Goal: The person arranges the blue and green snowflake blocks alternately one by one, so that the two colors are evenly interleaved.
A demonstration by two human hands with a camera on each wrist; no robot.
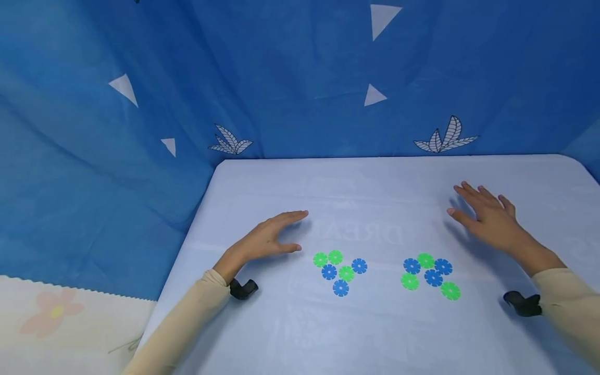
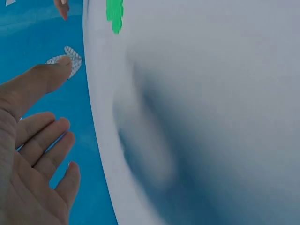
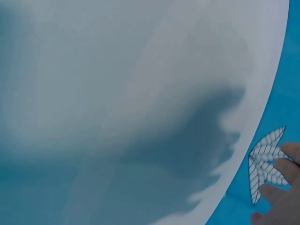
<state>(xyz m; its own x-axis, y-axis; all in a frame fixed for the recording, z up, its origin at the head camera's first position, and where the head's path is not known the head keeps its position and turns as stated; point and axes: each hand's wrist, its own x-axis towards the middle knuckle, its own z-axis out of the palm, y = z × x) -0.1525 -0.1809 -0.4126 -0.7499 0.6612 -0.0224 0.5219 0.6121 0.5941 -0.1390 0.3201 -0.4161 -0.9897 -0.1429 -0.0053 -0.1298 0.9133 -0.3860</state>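
Two loose groups of flat, notched plastic discs lie on the white table. The left group has green discs (image 1: pixel 335 257) and blue discs (image 1: pixel 340 288); the right group likewise mixes blue discs (image 1: pixel 433 277) with green discs (image 1: pixel 451 291). My left hand (image 1: pixel 264 239) hovers left of the first group, thumb and fingers apart, holding nothing. Beyond and to the right of the second group, my right hand (image 1: pixel 489 221) is spread above the table, also holding nothing. The left wrist view shows the left palm (image 2: pixel 35 187) and part of a green disc (image 2: pixel 115 16). Fingers (image 3: pixel 286 168) enter the right wrist view at its edge.
The white table (image 1: pixel 290 333) has rounded far corners and faint mirrored lettering. Behind it hangs a blue cloth (image 1: pixel 300 78) with white triangles and leaf prints. A pale cloth with a flower print (image 1: pixel 53 312) lies at the lower left. Each wrist wears a black device (image 1: pixel 244 289).
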